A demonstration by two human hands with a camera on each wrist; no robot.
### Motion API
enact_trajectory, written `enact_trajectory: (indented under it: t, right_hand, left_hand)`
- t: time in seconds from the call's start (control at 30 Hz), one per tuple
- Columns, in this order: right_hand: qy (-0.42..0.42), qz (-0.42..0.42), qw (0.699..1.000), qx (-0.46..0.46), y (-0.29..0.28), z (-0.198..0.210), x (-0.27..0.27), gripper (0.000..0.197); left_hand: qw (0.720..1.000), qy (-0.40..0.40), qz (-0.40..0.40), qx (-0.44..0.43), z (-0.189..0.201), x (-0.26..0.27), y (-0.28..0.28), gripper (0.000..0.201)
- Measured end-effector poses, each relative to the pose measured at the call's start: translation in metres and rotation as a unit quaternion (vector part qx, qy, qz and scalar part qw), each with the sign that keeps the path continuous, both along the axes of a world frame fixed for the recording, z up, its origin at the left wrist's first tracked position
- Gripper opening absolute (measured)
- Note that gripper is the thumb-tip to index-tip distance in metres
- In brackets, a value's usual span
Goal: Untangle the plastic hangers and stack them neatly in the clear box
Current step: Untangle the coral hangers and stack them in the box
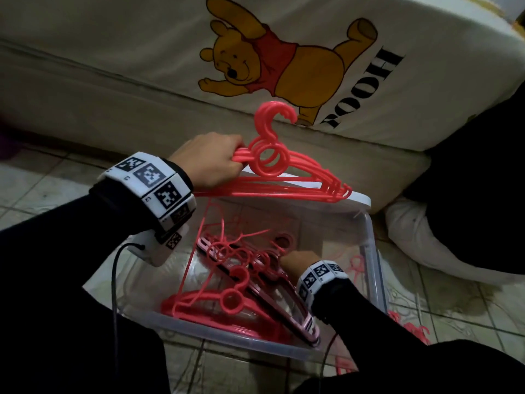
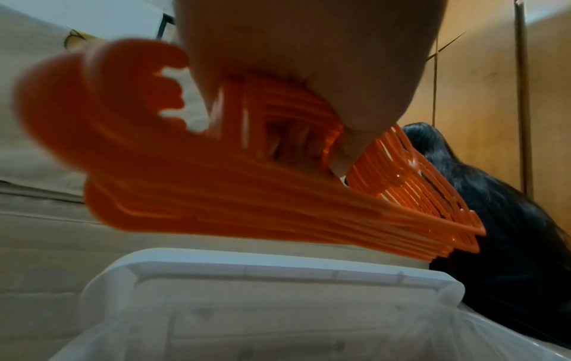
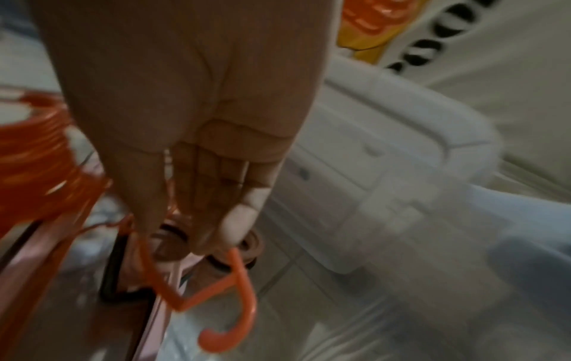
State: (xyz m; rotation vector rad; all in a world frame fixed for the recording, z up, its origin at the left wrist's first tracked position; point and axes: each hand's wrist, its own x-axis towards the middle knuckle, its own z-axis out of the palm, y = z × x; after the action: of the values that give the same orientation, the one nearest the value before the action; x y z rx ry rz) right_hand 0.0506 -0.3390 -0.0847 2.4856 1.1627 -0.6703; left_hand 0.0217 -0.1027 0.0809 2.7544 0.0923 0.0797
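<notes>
Your left hand (image 1: 211, 157) grips the sorted hanger bundle (image 1: 287, 177) level above the clear box (image 1: 376, 251); your right hand (image 3: 197, 136), inside it, pinches one loose hanger (image 3: 228, 290) hanging hook-down.

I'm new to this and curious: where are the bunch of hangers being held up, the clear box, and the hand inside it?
bunch of hangers (image 1: 268, 159), head view, ring below hooks.
clear box (image 1: 376, 268), head view, right wall.
right hand (image 1: 298, 261), head view, back of hand.

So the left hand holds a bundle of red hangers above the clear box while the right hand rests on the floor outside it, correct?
Not quite. The right hand is inside the clear box, pinching a hanger, as the head view shows. The left hand does hold the bundle of red hangers above it.
</notes>
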Motion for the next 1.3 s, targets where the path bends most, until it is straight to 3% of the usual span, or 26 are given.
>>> enact_trajectory:
  t: [0.1,0.33,0.5,0.8,1.07,1.3]
  right_hand:
    - [-0.024,0.019,0.999,-0.017,-0.002,-0.012,-0.004,0.024]
    - [-0.036,0.014,0.999,-0.030,-0.002,-0.018,-0.005,0.031]
    - [-0.078,0.081,0.993,-0.032,-0.006,-0.019,-0.015,0.031]
    - [-0.119,0.081,0.989,-0.041,-0.004,0.011,-0.007,0.030]
    - [-0.114,0.046,0.991,-0.046,-0.005,0.011,-0.007,0.033]
    - [-0.089,-0.068,0.992,-0.064,-0.011,0.017,-0.003,0.030]
  left_hand:
    - [1.000,0.002,0.005,0.002,-0.002,0.000,0.000,0.020]
    - [0.999,-0.027,0.022,-0.012,0.002,0.000,-0.001,0.010]
    - [0.999,-0.033,0.023,-0.022,0.003,0.000,-0.003,0.010]
    - [0.998,-0.043,0.048,-0.011,0.005,-0.002,-0.004,0.010]
    - [0.993,-0.092,0.068,-0.043,0.009,-0.002,-0.008,0.004]
    - [0.989,-0.117,0.080,-0.049,0.010,-0.002,-0.009,0.006]
